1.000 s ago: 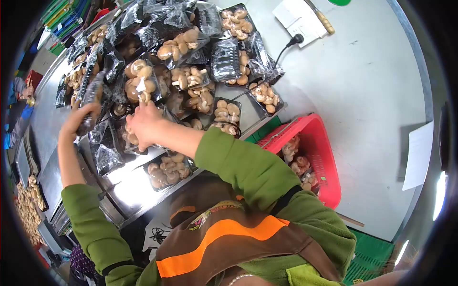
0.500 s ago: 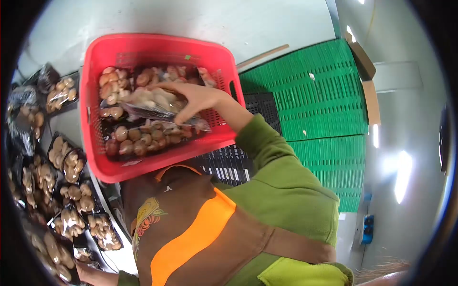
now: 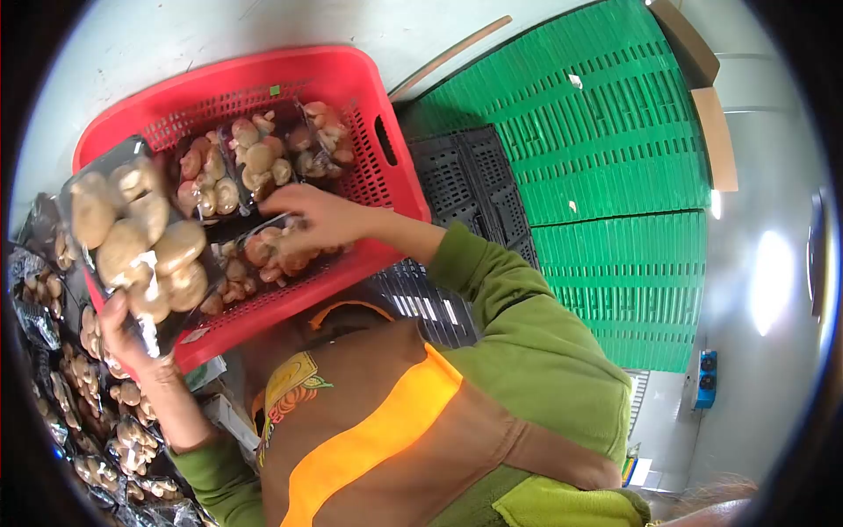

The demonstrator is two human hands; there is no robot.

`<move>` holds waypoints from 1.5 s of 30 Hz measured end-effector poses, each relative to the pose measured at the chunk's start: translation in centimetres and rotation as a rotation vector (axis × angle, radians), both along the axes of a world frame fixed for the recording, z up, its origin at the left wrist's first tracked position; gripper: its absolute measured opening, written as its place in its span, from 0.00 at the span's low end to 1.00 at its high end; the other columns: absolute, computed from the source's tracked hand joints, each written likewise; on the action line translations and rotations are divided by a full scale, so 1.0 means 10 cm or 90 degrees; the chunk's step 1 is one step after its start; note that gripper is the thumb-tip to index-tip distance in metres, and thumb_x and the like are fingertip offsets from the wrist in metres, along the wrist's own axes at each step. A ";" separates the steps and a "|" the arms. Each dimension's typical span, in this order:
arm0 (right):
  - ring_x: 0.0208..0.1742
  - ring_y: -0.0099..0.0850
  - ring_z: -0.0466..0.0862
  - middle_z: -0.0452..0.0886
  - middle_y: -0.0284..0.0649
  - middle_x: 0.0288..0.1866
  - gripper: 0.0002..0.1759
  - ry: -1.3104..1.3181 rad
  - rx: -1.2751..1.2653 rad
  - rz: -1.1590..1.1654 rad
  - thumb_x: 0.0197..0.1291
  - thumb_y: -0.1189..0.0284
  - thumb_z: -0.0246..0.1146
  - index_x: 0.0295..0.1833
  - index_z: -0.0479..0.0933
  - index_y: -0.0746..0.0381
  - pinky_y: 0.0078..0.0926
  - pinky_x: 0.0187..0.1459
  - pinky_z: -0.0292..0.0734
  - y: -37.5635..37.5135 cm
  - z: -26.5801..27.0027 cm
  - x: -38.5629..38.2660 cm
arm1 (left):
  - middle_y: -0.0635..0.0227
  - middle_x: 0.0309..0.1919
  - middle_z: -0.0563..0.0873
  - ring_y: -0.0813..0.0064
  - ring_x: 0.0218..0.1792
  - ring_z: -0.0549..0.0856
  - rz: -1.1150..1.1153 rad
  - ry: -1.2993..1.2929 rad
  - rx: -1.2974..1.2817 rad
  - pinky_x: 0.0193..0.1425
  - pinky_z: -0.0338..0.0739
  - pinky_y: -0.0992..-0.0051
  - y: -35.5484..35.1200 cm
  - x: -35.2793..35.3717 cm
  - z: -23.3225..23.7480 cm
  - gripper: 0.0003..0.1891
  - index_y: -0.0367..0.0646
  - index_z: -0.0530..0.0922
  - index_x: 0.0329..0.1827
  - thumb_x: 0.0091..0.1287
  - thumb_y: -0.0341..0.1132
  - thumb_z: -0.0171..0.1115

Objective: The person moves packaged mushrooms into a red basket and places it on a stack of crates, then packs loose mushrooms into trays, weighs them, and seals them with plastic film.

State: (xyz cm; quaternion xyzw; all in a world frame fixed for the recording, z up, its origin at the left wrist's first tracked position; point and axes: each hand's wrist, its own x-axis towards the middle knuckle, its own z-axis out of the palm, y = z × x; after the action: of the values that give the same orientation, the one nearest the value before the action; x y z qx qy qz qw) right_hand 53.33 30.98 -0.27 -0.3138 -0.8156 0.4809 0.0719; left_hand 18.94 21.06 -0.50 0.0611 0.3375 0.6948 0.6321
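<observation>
My left hand point(image 3: 132, 342) grips the lower edge of a black tray of large brown mushrooms point(image 3: 145, 241) under clear film, tilted up over the near left side of a red basket point(image 3: 255, 316). Inside the basket, my right hand point(image 3: 320, 221) has its fingers apart over a lower pack of mushrooms point(image 3: 268, 255) and touches it. More wrapped packs lie behind, among them one with pale mushrooms point(image 3: 257, 156) and one point(image 3: 327, 140) near the basket's handle hole.
Many wrapped mushroom packs point(image 3: 132, 443) lie along the lower left. Green crates point(image 3: 615, 184) are stacked at the right, with black crates point(image 3: 470, 184) beside the basket. A cardboard flap point(image 3: 716, 140) shows at the upper right.
My left hand has come up from the lower left with a mushroom pack. My right hand has let go of the pack it was holding, which appears lowered into the basket.
</observation>
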 end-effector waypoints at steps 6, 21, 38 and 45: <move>0.65 0.32 0.70 0.69 0.44 0.65 0.44 0.426 -0.391 -0.267 0.59 0.56 0.64 0.72 0.53 0.66 0.34 0.64 0.66 0.22 0.59 0.09 | 0.63 0.52 0.79 0.73 0.53 0.77 -0.360 0.458 0.111 0.60 0.69 0.74 0.44 1.51 0.47 0.22 0.33 0.71 0.59 0.63 0.31 0.60; 0.53 0.58 0.78 0.77 0.66 0.50 0.45 -0.258 0.126 -0.309 0.51 0.49 0.65 0.61 0.64 0.77 0.44 0.56 0.73 0.40 -0.09 1.03 | 0.59 0.73 0.57 0.52 0.72 0.59 -0.742 1.364 0.289 0.68 0.58 0.42 0.54 2.11 -0.43 0.40 0.43 0.60 0.71 0.57 0.46 0.65; 0.56 0.50 0.76 0.75 0.53 0.56 0.26 -0.388 0.317 -0.214 0.57 0.61 0.61 0.59 0.73 0.62 0.44 0.58 0.71 -0.10 -0.03 0.62 | 0.59 0.48 0.82 0.59 0.49 0.82 -0.374 1.268 0.266 0.49 0.78 0.60 0.46 2.13 -0.81 0.27 0.43 0.81 0.45 0.54 0.58 0.65; 0.60 0.53 0.74 0.74 0.57 0.58 0.34 -0.382 0.416 -0.183 0.53 0.64 0.66 0.65 0.67 0.65 0.44 0.61 0.69 -0.14 0.46 -0.20 | 0.57 0.45 0.81 0.56 0.46 0.82 -0.095 1.002 0.290 0.49 0.78 0.62 -0.46 0.79 0.32 0.18 0.40 0.76 0.52 0.58 0.33 0.62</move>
State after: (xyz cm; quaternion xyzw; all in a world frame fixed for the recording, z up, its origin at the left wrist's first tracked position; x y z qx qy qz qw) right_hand 51.31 29.58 4.35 -0.5098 -0.8573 0.0717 -0.0061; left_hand 26.83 16.46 2.68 0.6796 0.5278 0.4561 0.2271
